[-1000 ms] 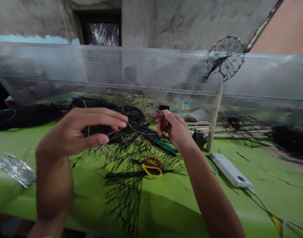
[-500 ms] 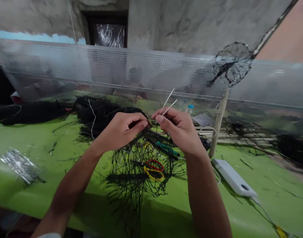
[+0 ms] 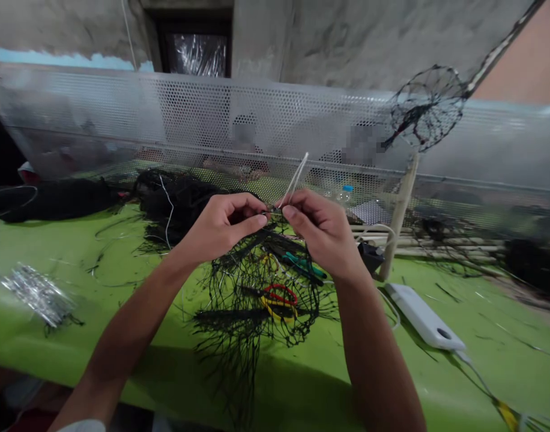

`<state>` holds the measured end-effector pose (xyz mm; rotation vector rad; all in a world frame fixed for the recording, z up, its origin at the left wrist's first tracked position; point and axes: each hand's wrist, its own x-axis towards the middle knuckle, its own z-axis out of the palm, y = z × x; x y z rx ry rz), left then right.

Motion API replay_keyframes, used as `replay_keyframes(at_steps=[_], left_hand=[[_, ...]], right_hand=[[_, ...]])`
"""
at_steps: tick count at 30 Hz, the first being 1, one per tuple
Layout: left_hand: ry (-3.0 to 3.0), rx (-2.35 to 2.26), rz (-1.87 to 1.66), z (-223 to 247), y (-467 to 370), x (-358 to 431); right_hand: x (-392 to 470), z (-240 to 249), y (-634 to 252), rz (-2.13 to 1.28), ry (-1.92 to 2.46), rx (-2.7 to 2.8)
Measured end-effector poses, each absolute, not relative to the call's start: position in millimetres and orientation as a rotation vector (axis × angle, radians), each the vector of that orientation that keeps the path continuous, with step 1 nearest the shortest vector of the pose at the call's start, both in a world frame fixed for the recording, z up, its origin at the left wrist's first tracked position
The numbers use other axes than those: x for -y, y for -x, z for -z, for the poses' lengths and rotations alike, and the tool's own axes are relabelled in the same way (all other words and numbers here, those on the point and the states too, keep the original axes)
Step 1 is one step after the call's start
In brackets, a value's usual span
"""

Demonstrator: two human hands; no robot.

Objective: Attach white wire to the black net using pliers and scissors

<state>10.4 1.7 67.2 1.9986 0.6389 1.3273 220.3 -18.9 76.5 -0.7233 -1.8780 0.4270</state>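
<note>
My left hand [image 3: 225, 225] is closed in a pinch on the top edge of a black net [image 3: 257, 276]. Close beside it, my right hand [image 3: 320, 231] pinches the same edge, along with thin white strands [image 3: 297, 174] that stick up above the fingers. A short thin line spans the small gap between the two sets of fingertips. The net hangs below my hands and spreads onto the green tabletop [image 3: 176, 372]. Scissors with red and yellow handles [image 3: 279, 303] lie behind its mesh, and a green-handled tool [image 3: 304, 264] is partly covered by it.
A bundle of silvery strips [image 3: 38, 297] lies at left. Dark netting [image 3: 180, 204] is heaped behind my left hand. At right are a white power bank [image 3: 423, 315] with a cable, and an upright pole [image 3: 398, 216]. A perforated screen [image 3: 194, 114] runs along the back, people behind it.
The white strands, spread apart before, now stand close together and lean less. My left fingers have shifted slightly up, and the net below hangs wider over the scissors.
</note>
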Motion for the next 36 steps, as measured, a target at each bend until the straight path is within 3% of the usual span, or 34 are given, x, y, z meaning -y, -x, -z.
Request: replay_keyframes(at_steps=[12,19,28,36], left_hand=[[-2.455,-0.670,-1.312,-67.7,-3.2,1.2],[-2.224,-0.740,-1.621,-60.1,-9.5,0.3],[-2.159,-0.770,-1.384,-58.2,2.5,-28.9],[-2.151,-0.816,-1.450,-58.9,4.0,-28.5]], right_hand=[[17.7,-70.8,-214.2,-0.379,0.765,1.916],[8.7,-49.0,-200.8,-0.477,0.758,2.099],[-10.3,-28.6,-196.4,-0.659,0.786,2.084],[-18.4,-20.4,-196.0,-0.654,0.764,2.092]])
